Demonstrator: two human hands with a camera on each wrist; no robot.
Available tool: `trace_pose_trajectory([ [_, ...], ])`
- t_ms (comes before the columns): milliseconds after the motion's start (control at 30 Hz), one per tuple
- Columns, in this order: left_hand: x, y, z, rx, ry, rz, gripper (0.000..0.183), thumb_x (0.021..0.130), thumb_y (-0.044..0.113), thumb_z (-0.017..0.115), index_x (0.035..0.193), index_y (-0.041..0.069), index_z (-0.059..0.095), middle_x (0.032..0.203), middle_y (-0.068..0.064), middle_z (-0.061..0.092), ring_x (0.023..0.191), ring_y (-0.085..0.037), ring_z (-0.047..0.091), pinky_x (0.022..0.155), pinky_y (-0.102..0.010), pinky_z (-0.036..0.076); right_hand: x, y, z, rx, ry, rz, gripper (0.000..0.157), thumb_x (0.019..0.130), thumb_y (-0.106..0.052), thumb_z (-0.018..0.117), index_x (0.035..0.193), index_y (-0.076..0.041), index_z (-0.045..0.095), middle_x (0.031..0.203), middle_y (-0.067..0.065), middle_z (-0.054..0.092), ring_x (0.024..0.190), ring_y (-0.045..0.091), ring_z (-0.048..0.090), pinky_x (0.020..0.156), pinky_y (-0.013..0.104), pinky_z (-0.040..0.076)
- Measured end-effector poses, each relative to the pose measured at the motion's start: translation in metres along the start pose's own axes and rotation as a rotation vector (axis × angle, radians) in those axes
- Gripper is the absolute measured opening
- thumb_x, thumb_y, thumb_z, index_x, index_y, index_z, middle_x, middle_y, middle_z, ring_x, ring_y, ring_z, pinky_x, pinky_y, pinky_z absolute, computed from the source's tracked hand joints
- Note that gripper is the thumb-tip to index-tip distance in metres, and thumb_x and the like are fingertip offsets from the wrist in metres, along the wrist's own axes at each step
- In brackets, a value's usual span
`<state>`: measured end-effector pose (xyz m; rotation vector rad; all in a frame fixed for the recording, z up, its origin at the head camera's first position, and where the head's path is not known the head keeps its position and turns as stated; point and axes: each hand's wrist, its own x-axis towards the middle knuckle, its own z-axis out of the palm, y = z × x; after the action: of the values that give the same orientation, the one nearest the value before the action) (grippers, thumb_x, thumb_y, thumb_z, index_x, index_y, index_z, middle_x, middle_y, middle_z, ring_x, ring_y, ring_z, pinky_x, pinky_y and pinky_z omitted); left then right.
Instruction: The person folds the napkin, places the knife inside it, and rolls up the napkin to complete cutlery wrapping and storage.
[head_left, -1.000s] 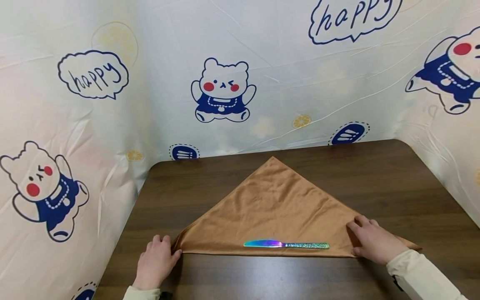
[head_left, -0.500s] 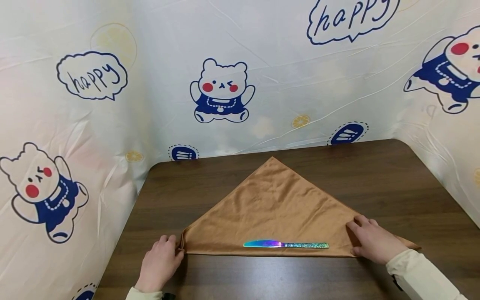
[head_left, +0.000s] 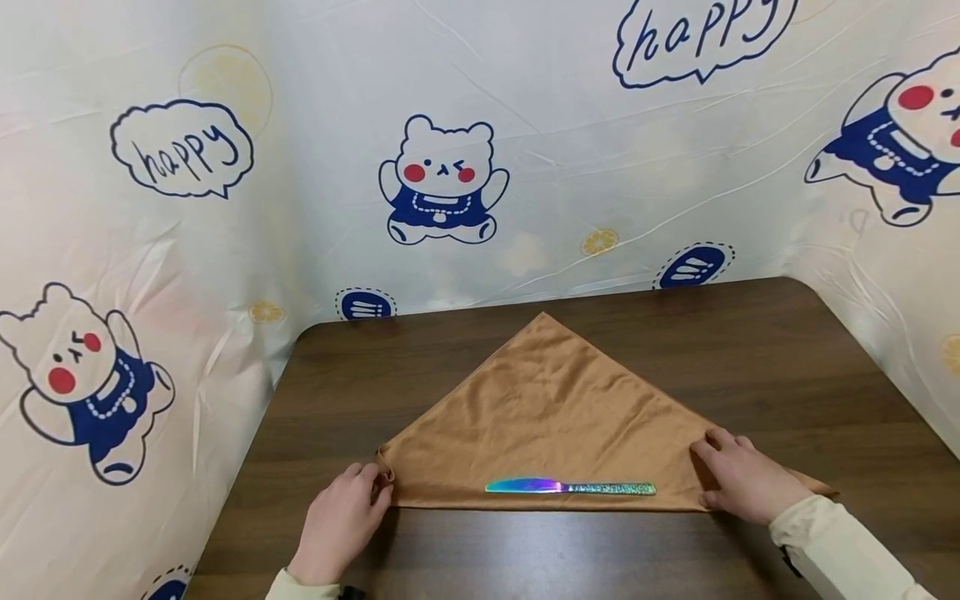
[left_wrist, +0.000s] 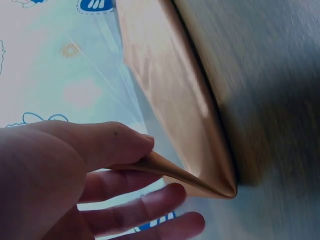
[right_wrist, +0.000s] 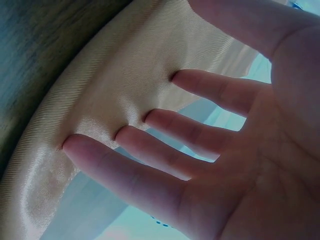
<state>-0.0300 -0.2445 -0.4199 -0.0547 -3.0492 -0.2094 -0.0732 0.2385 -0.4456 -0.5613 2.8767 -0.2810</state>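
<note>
- Room over tabletop (head_left: 750, 350) either side of cloth (head_left: 540, 400)'s far point, and along near edge.
- Left hand (head_left: 341, 521), right hand (head_left: 750, 483) block its sides; knife (head_left: 573, 487) lies flat between.
- Backdrop (head_left: 555, 183) bounds far side.
- Clearance under right palm hard to judge.

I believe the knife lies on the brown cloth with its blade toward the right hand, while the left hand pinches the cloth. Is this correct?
Not quite: the head view shows the blade of the knife toward the left hand, the handle toward the right hand. It does lie on the brown cloth, which the left hand pinches.
</note>
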Motion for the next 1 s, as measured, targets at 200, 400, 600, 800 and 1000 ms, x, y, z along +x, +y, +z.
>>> trace_pose_trajectory([
  [200, 0.001, 0.010, 0.001, -0.025, 0.043, 0.040, 0.012, 0.077, 0.027, 0.066, 0.082, 0.017, 0.063, 0.069, 0.004, 0.054, 0.055, -0.009, 0.049, 0.049, -0.030, 0.040, 0.001, 0.001, 0.000, -0.001, -0.016, 0.002, 0.058, 0.060, -0.031, 0.079, 0.105, -0.003, 0.056, 0.113, 0.027, 0.049, 0.088, 0.043, 0.051, 0.067, 0.048, 0.046],
  [400, 0.001, 0.019, 0.005, -0.036, 0.066, 0.075, 0.012, 0.078, 0.029, 0.066, 0.079, 0.019, 0.061, 0.063, 0.009, 0.047, 0.049, -0.006, 0.042, 0.046, -0.027, 0.035, 0.001, 0.000, 0.001, 0.003, -0.019, 0.007, 0.058, 0.060, -0.031, 0.079, 0.106, -0.004, 0.056, 0.113, 0.026, 0.048, 0.089, 0.043, 0.051, 0.067, 0.048, 0.046],
  [600, 0.002, 0.029, 0.008, -0.053, 0.108, 0.120, 0.014, 0.079, 0.031, 0.065, 0.073, 0.021, 0.056, 0.062, 0.011, 0.044, 0.049, -0.003, 0.038, 0.045, -0.024, 0.031, 0.000, 0.000, 0.001, 0.007, -0.016, 0.007, 0.058, 0.060, -0.031, 0.079, 0.106, -0.004, 0.056, 0.115, 0.027, 0.047, 0.090, 0.043, 0.050, 0.068, 0.048, 0.046],
  [800, 0.002, 0.039, 0.011, -0.065, 0.137, 0.165, 0.015, 0.079, 0.032, 0.065, 0.073, 0.022, 0.055, 0.064, 0.011, 0.046, 0.050, -0.003, 0.039, 0.045, -0.023, 0.033, 0.000, 0.000, 0.000, 0.008, -0.019, 0.005, 0.058, 0.060, -0.031, 0.079, 0.105, -0.004, 0.056, 0.115, 0.027, 0.047, 0.089, 0.043, 0.050, 0.067, 0.047, 0.046],
  [1000, 0.002, 0.048, 0.011, -0.074, 0.111, 0.183, 0.015, 0.081, 0.033, 0.064, 0.074, 0.023, 0.055, 0.064, 0.013, 0.042, 0.050, -0.002, 0.038, 0.045, -0.022, 0.032, 0.000, -0.001, 0.000, 0.007, -0.018, 0.004, 0.057, 0.060, -0.031, 0.079, 0.105, -0.003, 0.057, 0.113, 0.026, 0.048, 0.089, 0.043, 0.050, 0.067, 0.047, 0.046],
])
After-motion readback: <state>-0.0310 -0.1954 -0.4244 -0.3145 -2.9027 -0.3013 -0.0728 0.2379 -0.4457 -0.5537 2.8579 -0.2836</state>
